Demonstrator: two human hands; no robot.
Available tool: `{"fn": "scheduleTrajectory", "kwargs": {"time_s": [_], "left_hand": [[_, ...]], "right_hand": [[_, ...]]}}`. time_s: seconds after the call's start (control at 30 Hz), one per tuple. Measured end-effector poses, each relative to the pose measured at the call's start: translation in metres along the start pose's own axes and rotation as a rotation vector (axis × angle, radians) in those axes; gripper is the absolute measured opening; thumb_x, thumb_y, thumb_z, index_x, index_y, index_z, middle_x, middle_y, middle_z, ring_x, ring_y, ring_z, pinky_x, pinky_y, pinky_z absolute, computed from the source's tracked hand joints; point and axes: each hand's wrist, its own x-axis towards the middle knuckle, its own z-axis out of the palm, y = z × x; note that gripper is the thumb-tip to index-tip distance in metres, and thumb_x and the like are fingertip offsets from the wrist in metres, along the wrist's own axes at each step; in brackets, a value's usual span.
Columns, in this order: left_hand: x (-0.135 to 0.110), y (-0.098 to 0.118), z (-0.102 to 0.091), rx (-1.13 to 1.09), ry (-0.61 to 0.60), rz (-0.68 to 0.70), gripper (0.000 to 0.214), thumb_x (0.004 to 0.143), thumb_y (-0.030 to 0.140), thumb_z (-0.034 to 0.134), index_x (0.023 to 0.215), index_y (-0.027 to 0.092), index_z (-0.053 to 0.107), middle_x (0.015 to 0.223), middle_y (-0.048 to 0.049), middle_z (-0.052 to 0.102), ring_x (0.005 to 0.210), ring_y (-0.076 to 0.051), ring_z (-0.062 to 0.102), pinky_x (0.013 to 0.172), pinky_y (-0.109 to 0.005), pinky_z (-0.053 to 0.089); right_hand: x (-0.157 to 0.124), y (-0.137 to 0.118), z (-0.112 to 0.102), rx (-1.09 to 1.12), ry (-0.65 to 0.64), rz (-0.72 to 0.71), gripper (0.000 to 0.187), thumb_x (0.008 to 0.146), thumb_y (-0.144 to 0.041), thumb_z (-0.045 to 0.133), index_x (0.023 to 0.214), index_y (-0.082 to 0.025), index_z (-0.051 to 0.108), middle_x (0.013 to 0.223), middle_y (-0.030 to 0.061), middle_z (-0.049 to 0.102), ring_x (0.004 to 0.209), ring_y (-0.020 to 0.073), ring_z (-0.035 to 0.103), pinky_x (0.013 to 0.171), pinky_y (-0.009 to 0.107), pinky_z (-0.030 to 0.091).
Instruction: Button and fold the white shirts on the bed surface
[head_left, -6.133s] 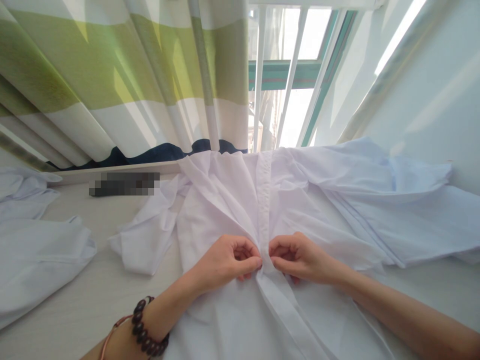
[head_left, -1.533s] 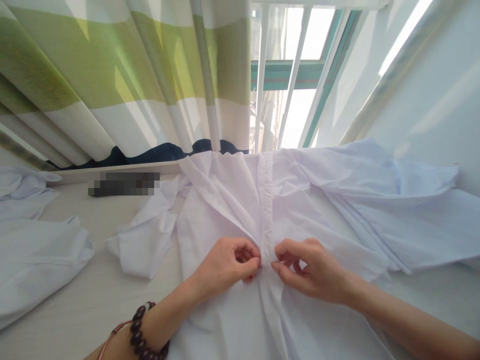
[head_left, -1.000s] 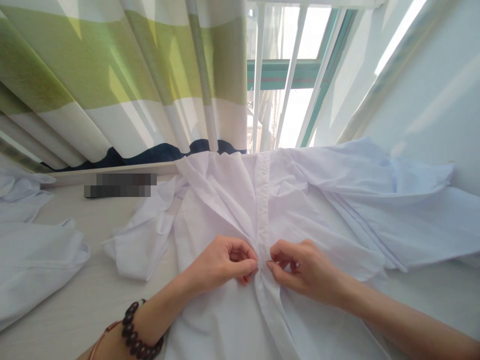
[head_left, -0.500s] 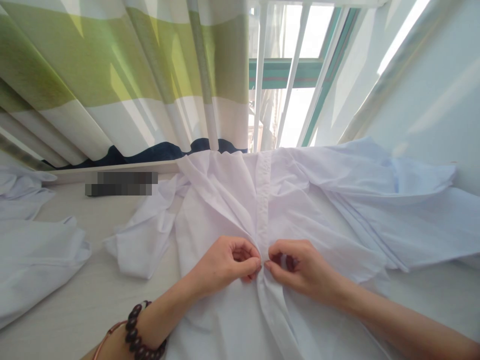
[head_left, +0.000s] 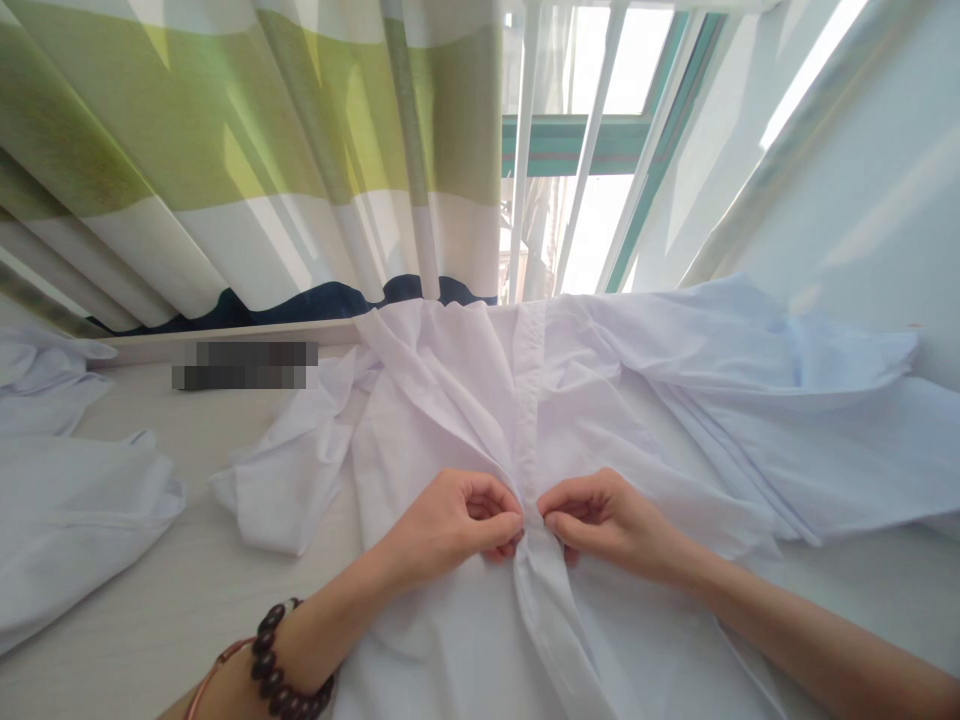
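A white shirt (head_left: 457,390) lies spread out before me, its front placket (head_left: 528,370) running down the middle. At the placket, my left hand (head_left: 454,520) pinches the cloth from the left, thumb against curled fingers. My right hand (head_left: 615,520) pinches the same strip from the right, a short gap away from the left. Between them the fabric gathers into a fold that trails toward me. Any button there is too small or too covered to make out. One sleeve (head_left: 281,480) lies bunched on the left.
More white cloth (head_left: 82,510) lies at the far left, and a long white piece (head_left: 817,430) stretches out on the right. A blurred dark object (head_left: 244,366) rests on the pale sheet (head_left: 247,620). A curtain (head_left: 247,120) and white bars (head_left: 592,150) stand at the back.
My right hand has shifted slightly right and its pinch has closed further at the placket's edge. The left hand stays nearly where it was. The shirt barely moves.
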Motion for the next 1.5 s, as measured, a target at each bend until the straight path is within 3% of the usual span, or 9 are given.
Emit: {"fn": "scheduleTrajectory", "kwargs": {"time_s": [0.23,0.73,1.0,1.2,1.5], "left_hand": [[0.0,-0.001,-0.001,0.004,-0.02,-0.001,0.012,0.075,0.025,0.07,0.075,0.014,0.068,0.063,-0.0003,0.069,0.058,-0.011,0.062,0.058,-0.021,0.051],[-0.001,-0.007,0.0,0.034,-0.022,0.071,0.01,0.078,0.024,0.069,0.078,0.014,0.07,0.063,0.0005,0.068,0.059,-0.01,0.061,0.06,-0.02,0.05],[-0.002,-0.007,0.001,0.044,0.02,0.073,0.011,0.078,0.024,0.07,0.079,0.014,0.073,0.062,0.0006,0.068,0.059,-0.01,0.061,0.061,-0.02,0.051],[-0.002,-0.001,0.0,0.047,-0.014,0.028,0.017,0.075,0.03,0.073,0.078,0.014,0.072,0.068,-0.0013,0.071,0.062,-0.011,0.063,0.062,-0.021,0.052],[-0.004,-0.001,0.006,0.117,0.091,0.032,0.017,0.078,0.031,0.067,0.074,0.014,0.068,0.064,-0.0009,0.068,0.06,-0.012,0.062,0.059,-0.021,0.049]], "right_hand": [[0.001,0.003,0.0,0.083,-0.007,0.01,0.016,0.081,-0.029,0.067,0.085,-0.015,0.073,0.072,0.0032,0.073,0.058,0.0108,0.06,0.057,0.021,0.047],[0.002,-0.005,0.005,-0.159,-0.014,0.039,0.013,0.084,-0.024,0.058,0.075,-0.016,0.065,0.056,-0.003,0.06,0.05,0.0084,0.051,0.049,0.019,0.037],[-0.002,-0.007,0.017,-0.448,0.134,-0.025,0.012,0.08,-0.018,0.056,0.069,-0.017,0.062,0.052,-0.0051,0.055,0.048,0.0071,0.045,0.048,0.019,0.032],[-0.005,-0.003,0.025,-0.527,0.202,-0.079,0.014,0.083,-0.019,0.055,0.074,-0.017,0.066,0.058,-0.0025,0.061,0.051,0.0083,0.048,0.051,0.021,0.034],[-0.005,0.005,0.027,-0.605,0.218,-0.135,0.016,0.085,-0.021,0.054,0.079,-0.018,0.069,0.063,0.0007,0.067,0.053,0.0104,0.053,0.055,0.023,0.038]]}}
